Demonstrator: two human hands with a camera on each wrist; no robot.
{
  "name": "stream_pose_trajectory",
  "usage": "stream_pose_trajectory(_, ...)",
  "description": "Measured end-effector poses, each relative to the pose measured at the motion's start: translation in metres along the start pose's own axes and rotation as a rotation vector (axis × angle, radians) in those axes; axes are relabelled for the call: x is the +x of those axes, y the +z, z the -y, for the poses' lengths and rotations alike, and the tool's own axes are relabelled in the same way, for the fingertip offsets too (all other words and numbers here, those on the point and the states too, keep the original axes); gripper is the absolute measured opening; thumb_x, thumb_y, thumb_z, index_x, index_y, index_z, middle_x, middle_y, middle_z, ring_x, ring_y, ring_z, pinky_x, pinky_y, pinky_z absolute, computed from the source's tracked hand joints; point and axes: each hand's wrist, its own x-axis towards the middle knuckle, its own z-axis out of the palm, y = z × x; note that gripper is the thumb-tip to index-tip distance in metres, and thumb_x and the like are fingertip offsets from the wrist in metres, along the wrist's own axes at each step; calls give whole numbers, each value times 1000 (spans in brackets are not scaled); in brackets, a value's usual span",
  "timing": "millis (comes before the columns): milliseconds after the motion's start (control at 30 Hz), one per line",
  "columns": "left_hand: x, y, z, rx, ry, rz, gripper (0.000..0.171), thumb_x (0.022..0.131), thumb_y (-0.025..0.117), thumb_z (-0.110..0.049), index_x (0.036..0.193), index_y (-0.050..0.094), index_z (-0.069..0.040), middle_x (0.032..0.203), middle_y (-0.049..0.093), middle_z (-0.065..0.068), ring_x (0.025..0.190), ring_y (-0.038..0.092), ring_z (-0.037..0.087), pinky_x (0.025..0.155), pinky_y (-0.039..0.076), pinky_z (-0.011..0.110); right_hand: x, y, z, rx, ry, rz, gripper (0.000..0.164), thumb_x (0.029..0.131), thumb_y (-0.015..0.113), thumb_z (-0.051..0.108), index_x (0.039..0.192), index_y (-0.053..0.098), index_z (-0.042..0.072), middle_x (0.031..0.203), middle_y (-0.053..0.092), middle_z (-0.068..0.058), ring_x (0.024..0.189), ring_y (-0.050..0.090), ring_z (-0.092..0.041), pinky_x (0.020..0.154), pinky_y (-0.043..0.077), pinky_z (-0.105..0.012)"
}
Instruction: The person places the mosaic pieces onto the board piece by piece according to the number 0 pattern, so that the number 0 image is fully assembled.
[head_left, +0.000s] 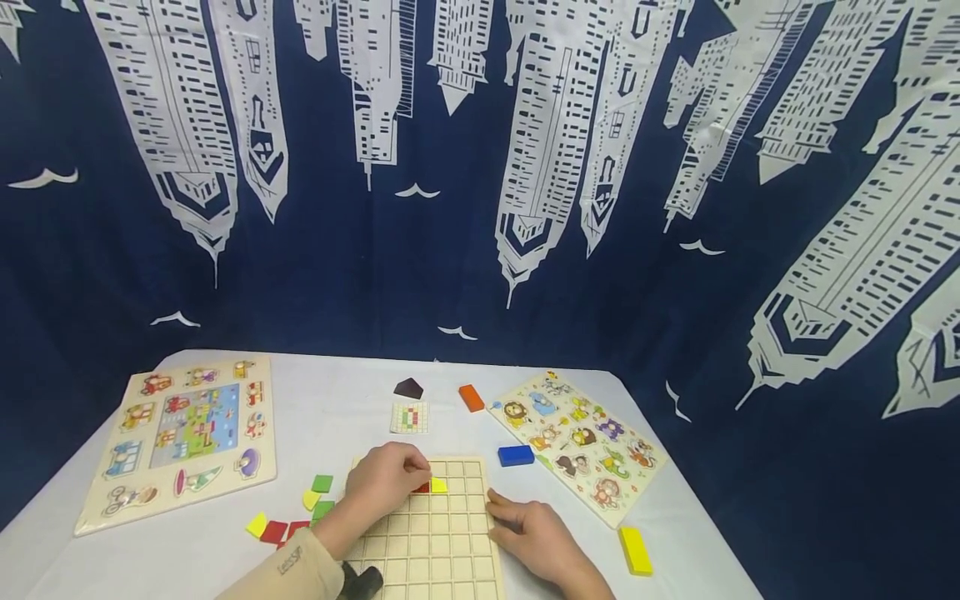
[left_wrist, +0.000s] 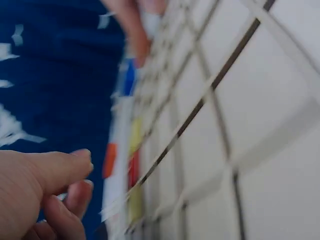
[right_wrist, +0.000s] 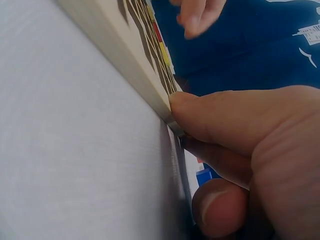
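A wooden grid board (head_left: 450, 546) lies before me. Along its far part a red tile (head_left: 422, 488) sits beside a yellow tile (head_left: 438, 485); in the left wrist view another yellow tile (left_wrist: 135, 202) shows on the red one's other side, hidden by my hand in the head view. Just above these tiles hovers my left hand (head_left: 386, 482), fingers loosely bent and nothing visible between thumb and fingertips. My right hand (head_left: 542, 537) grips the board's right edge, its thumb (right_wrist: 200, 112) pressed on the rim and the index finger against the side.
Loose green tiles (head_left: 322, 483), red tiles (head_left: 273, 532) and yellow ones lie left of the board. Beyond it are a pattern card (head_left: 409, 418) and a dark pentagon (head_left: 408, 387). Blue (head_left: 516, 456), orange (head_left: 471, 397) and yellow blocks (head_left: 635, 551) and two picture puzzles (head_left: 258, 421) flank it.
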Motion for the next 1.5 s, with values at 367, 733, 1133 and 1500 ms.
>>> stream_pose_trajectory(367,-42,-87,88,48,-231,-106,22,94,74,-29,112,77,-17,101,76,-2,86,67,18,68,48,35,-2,-5,0,-46,-8,-5,35,96,70,23,129,72,11,146,59,-2,136,56,-33,108,44,-54)
stream_pose_trajectory(733,-38,-66,104,144,-150,-91,38,88,80,-36,121,75,-17,121,73,8,119,65,38,89,53,53,-3,-5,-7,-29,-2,-17,36,95,73,24,128,72,12,145,61,-1,136,56,-33,109,43,-55)
stream_pose_trajectory(1133,-36,-72,104,165,-171,-67,27,85,83,-34,108,78,-21,104,74,0,87,65,16,67,47,34,-1,-2,-4,-15,-5,-11,36,95,73,22,128,72,10,145,60,-2,136,56,-33,109,43,-55)
stream_pose_trajectory(1500,-38,-75,102,-19,-191,-95,12,90,79,-32,100,77,-25,96,75,-5,80,61,13,67,43,31,0,2,-1,-8,-9,4,36,96,71,23,130,71,9,147,59,-3,137,54,-34,110,42,-57)
